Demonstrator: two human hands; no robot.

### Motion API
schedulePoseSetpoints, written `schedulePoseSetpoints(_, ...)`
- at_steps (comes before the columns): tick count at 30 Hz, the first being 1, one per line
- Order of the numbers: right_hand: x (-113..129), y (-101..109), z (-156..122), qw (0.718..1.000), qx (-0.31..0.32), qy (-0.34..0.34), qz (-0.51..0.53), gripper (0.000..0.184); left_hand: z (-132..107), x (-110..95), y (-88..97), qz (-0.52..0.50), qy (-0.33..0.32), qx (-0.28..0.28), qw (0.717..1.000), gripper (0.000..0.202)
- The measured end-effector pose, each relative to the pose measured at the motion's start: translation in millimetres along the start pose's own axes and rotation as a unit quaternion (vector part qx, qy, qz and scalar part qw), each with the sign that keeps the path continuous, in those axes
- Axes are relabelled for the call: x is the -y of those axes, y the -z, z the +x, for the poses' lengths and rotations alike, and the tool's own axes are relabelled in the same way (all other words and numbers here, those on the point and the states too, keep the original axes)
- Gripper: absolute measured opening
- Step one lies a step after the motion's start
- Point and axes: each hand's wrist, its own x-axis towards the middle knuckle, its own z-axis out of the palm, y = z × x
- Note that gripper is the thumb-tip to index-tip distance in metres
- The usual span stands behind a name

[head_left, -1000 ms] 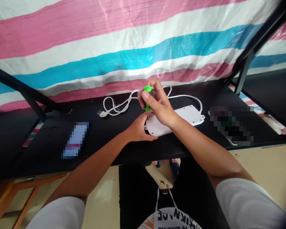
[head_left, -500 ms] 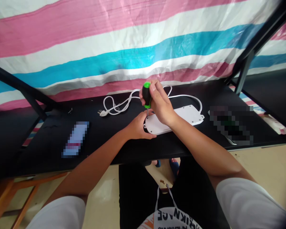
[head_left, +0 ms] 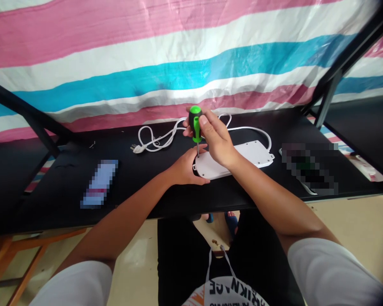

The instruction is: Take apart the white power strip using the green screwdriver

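Note:
A white power strip [head_left: 250,154] lies underside up on the black table, with screw holes along its edges. My left hand [head_left: 187,168] grips its left end, thumb at the near side and fingers at the far side. My right hand [head_left: 217,138] is closed around the green and black handle of a screwdriver [head_left: 196,123]. The screwdriver stands nearly upright, its tip at a screw hole in the far left corner of the strip. Behind my hands lies the strip's white cord [head_left: 174,137], loosely looped and ending in a plug [head_left: 138,148].
A blurred-out phone-like object [head_left: 99,184] lies on the table [head_left: 140,191] at left. Another pixelated object [head_left: 308,168] lies at right. Black metal struts [head_left: 330,95] rise at both sides, and a striped sheet [head_left: 166,80] hangs behind.
The screwdriver handle has turned in my right hand, showing more green, and my fingers around it have shifted. My left hand keeps its hold on the power strip.

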Motion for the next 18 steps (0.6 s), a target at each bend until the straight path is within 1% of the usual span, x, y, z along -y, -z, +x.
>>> schedulePoseSetpoints(2, 2, -1, -1, 0.999, -0.003, -0.011, 0.042, 0.049, 0, 0, 0.5, -0.001, 0.006, 0.003, 1.0, 0.118)
schedulePoseSetpoints(5, -3, -5, -3, 0.998, -0.023, -0.008, 0.062, 0.047, 0, 0, 0.9, -0.001, 0.008, 0.004, 1.0, 0.118)
schedulePoseSetpoints(7, -9, -8, -4, 0.997, -0.037, 0.003, 0.071, 0.045, 0, -1, 0.8, 0.002, 0.006, 0.004, 1.0, 0.114)
schedulePoseSetpoints(10, -14, -11, -7, 0.997, -0.063, -0.009, 0.041, 0.05, 0, -2, 0.6, 0.005, 0.001, 0.0, 1.0, 0.104)
schedulePoseSetpoints(13, -11, -12, -8, 0.996, -0.083, -0.036, -0.008, 0.053, 1, -4, 0.8, 0.008, 0.005, -0.002, 1.0, 0.104)
schedulePoseSetpoints(16, -9, -8, -6, 0.996, -0.079, -0.033, -0.016, 0.052, 3, -5, 0.8, 0.01, 0.006, 0.001, 1.0, 0.105)
schedulePoseSetpoints(18, -9, -2, -4, 0.997, -0.065, -0.034, -0.007, 0.055, 6, -5, 0.0, 0.011, 0.001, -0.002, 1.0, 0.106)
